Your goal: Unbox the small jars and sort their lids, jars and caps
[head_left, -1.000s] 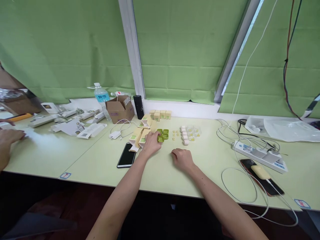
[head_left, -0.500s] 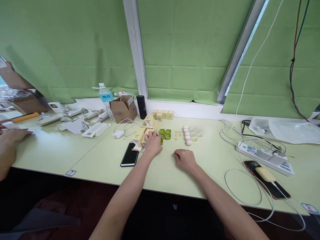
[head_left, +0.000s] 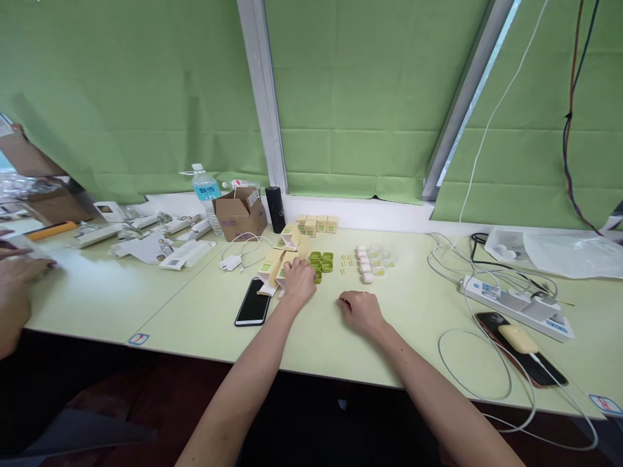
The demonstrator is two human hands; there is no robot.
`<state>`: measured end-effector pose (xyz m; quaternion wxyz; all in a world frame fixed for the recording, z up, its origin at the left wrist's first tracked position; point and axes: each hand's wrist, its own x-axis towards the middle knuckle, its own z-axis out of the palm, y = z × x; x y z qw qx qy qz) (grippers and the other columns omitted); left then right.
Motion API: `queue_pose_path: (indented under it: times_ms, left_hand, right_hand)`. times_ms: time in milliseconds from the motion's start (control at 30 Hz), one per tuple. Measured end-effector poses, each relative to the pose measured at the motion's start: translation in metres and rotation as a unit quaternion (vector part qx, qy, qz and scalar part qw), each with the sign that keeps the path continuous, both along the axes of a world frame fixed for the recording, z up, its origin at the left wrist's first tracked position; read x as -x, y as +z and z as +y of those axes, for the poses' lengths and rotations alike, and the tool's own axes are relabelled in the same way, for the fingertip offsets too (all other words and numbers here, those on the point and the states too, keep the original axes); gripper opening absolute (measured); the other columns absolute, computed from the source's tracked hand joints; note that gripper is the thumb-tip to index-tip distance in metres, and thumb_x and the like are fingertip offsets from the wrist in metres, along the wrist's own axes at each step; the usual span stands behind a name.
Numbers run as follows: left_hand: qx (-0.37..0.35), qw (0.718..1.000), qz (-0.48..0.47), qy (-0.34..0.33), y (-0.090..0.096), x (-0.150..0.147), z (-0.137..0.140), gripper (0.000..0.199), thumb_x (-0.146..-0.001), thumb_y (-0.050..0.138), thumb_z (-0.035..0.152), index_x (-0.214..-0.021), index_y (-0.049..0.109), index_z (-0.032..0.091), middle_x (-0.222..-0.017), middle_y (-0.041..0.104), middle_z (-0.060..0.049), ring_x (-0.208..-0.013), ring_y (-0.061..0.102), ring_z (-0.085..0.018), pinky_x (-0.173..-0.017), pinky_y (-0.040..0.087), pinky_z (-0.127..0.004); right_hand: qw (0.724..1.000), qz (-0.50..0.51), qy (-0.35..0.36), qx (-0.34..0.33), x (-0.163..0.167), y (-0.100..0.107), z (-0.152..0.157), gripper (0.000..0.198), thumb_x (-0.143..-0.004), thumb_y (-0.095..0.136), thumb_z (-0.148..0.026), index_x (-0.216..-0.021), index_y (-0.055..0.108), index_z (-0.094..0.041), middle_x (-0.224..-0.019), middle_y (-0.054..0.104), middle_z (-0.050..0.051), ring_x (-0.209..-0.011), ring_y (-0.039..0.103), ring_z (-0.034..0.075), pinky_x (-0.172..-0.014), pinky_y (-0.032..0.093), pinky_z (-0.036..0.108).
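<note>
My left hand is bent over the table, fingers curled at the side of the nearest small green cup. It partly covers that cup, and its fingertips are mostly hidden. Several matching green cups stand in a block just beyond. Opened cream cardboard boxes lie beside and behind this hand. My right hand rests on the table in a loose fist, with nothing visible in it. Small yellow pieces, a row of pale pink rounded pieces and clear cups lie beyond it.
A phone lies left of my left hand. Closed small boxes, a black cylinder and a brown carton stand behind. On the right are a power strip and looping cables. Another person's hand is far left.
The nearest green cup shows slightly more beside my left hand, which has shifted a little to the right. My right hand stays in place. The other person's hand has moved slightly left.
</note>
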<state>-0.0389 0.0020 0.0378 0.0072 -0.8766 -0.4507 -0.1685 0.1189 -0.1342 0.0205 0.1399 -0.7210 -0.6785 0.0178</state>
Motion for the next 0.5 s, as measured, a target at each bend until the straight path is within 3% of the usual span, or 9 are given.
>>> queue_pose_path:
  times_ms: [167,500]
  left_hand:
    - [-0.003,0.999,-0.036,0.006,0.0018,0.0008,-0.0014,0.033,-0.071,0.056,0.0,-0.089,0.075,0.021,-0.107,0.07,-0.016,-0.115,0.049,-0.036,-0.094,0.031,-0.05]
    - [0.009,0.991,-0.13,0.026,0.0086,0.0025,-0.0001,0.025,-0.072,0.062,0.009,-0.091,0.071,0.022,-0.1,0.071,-0.015,-0.114,0.049,-0.038,-0.096,0.029,-0.052]
  right_hand:
    - [1.0,-0.004,-0.001,0.003,0.0002,0.0007,-0.0003,0.023,-0.098,0.05,-0.023,-0.091,0.072,-0.023,-0.094,0.078,0.002,-0.08,0.067,0.016,-0.062,0.027,0.029]
    - [1.0,-0.005,0.0,0.025,0.0013,0.0024,-0.0007,0.024,-0.099,0.049,-0.024,-0.094,0.072,-0.024,-0.096,0.077,0.003,-0.082,0.067,0.017,-0.064,0.029,0.029]
